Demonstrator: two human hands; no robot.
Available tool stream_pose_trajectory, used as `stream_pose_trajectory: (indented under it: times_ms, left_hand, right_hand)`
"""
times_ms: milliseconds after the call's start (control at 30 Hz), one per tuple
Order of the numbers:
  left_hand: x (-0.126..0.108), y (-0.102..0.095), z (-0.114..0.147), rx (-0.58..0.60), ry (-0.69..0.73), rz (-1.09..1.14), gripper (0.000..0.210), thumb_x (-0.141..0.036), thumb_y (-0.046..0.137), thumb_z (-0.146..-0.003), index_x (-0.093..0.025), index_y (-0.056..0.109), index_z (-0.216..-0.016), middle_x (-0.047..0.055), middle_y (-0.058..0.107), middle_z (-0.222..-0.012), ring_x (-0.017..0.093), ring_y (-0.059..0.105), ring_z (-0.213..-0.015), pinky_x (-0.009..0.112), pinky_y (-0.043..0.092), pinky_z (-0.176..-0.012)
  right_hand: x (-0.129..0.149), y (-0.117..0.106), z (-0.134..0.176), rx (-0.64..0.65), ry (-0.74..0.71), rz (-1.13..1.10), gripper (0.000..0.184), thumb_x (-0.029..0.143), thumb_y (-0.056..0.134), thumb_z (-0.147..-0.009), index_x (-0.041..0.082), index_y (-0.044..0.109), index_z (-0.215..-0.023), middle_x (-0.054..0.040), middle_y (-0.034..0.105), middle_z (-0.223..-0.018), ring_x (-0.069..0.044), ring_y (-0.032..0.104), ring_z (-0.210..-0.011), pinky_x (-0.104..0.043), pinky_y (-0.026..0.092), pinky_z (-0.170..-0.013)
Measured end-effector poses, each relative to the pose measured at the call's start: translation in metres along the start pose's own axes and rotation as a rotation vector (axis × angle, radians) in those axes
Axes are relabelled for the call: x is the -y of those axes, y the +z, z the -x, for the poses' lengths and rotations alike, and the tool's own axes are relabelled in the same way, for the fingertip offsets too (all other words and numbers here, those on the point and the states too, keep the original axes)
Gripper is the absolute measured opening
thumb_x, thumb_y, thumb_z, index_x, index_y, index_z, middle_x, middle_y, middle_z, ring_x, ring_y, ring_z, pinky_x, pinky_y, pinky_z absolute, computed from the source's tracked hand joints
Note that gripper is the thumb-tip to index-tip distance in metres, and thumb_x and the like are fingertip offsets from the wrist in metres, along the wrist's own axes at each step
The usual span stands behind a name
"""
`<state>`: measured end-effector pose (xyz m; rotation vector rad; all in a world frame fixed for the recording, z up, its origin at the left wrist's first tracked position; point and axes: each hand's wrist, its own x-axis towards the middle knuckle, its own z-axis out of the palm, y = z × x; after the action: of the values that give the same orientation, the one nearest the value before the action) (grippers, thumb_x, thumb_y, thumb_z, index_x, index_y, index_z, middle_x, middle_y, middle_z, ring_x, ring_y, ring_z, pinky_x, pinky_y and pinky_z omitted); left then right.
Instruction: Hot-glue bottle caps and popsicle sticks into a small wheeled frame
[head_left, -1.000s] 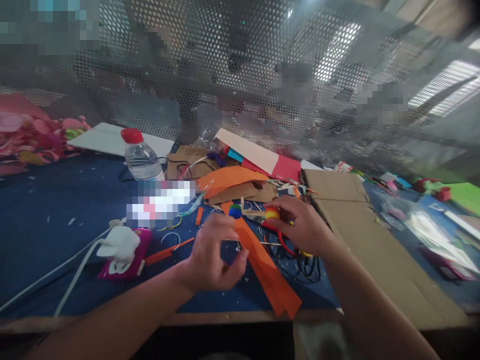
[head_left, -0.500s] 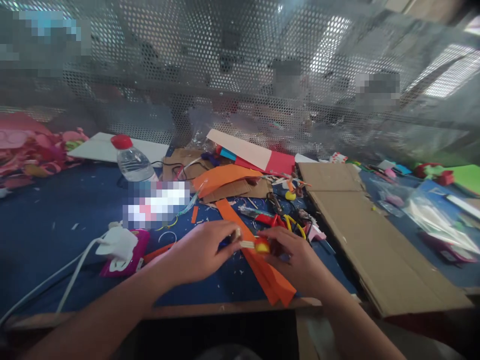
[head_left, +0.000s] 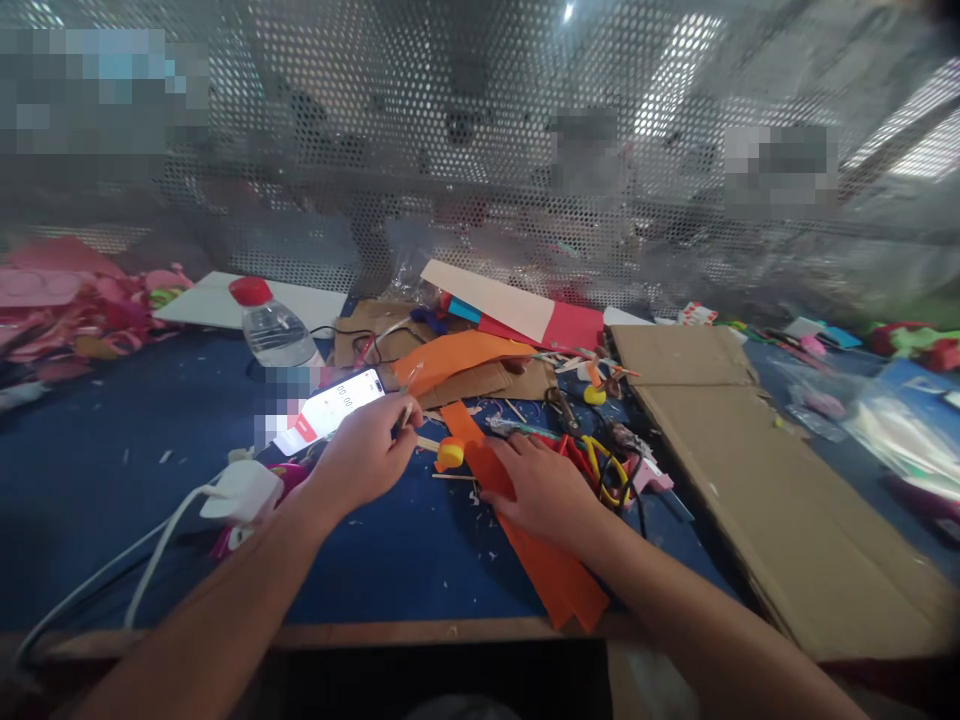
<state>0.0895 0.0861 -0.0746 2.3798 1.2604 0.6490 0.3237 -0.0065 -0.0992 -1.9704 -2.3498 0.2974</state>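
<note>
The left hand (head_left: 367,450) pinches the wooden-stick assembly (head_left: 428,443), probably light, stiff and breakable and best gripped along its sticks, with the yellow cap (head_left: 451,454) just right of the fingertips, while the right hand (head_left: 541,490) lays loosely spread fingers over the orange paper strip (head_left: 555,575).

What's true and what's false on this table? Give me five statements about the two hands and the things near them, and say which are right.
1. The left hand holds thin wooden sticks. True.
2. The right hand lies on the brown cardboard. False: it lies over the orange strip.
3. A yellow round piece shows between the two hands. True.
4. The phone has a dark screen. False: its screen is lit.
5. The plastic bottle has a blue cap. False: it has a red cap.
</note>
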Motion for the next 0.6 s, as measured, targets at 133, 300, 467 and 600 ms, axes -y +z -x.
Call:
stream_pose_trajectory:
  times_ms: [133, 300, 467, 600]
  left_hand:
    - [-0.003, 0.002, 0.005, -0.020, 0.047, -0.014, 0.011, -0.017, 0.051, -0.089, -0.021, 0.061, -0.092, 0.002, 0.063, -0.084, 0.020, 0.057, -0.074, 0.032, 0.040, -0.069]
    - [-0.010, 0.005, 0.012, -0.001, 0.093, 0.056, 0.013, -0.019, 0.049, -0.095, -0.020, 0.061, -0.097, 0.003, 0.064, -0.088, 0.020, 0.059, -0.078, 0.033, 0.043, -0.073]
    - [-0.020, 0.012, 0.018, 0.212, 0.131, 0.214, 0.013, -0.020, 0.048, -0.098, -0.021, 0.060, -0.095, 0.002, 0.066, -0.089, 0.018, 0.060, -0.080, 0.032, 0.045, -0.075]
    - [-0.023, 0.019, 0.021, 0.295, 0.176, 0.228, 0.015, -0.023, 0.047, -0.099, -0.021, 0.059, -0.091, 0.001, 0.064, -0.083, 0.017, 0.056, -0.073, 0.032, 0.042, -0.068]
  right_hand:
    - [-0.005, 0.001, 0.002, -0.003, 0.017, -0.109, 0.068, 0.034, 0.071, -0.091, 0.017, 0.048, -0.152, -0.0169, 0.070, -0.127, -0.034, 0.067, -0.115, -0.040, 0.053, -0.086]
    - [-0.016, 0.002, 0.002, -0.075, 0.031, -0.348, 0.063, 0.017, 0.067, -0.088, 0.022, 0.051, -0.149, -0.0088, 0.075, -0.108, -0.025, 0.071, -0.090, -0.035, 0.052, -0.079]
    - [-0.037, -0.003, 0.001, -0.268, 0.065, -0.685, 0.056, 0.025, 0.068, -0.088, 0.026, 0.055, -0.142, -0.0049, 0.073, -0.104, -0.023, 0.070, -0.089, -0.036, 0.055, -0.081]
    - [-0.055, -0.008, -0.004, -0.461, 0.126, -1.132, 0.053, 0.032, 0.077, -0.081, 0.026, 0.053, -0.128, -0.0012, 0.071, -0.095, -0.018, 0.069, -0.072, -0.029, 0.056, -0.061]
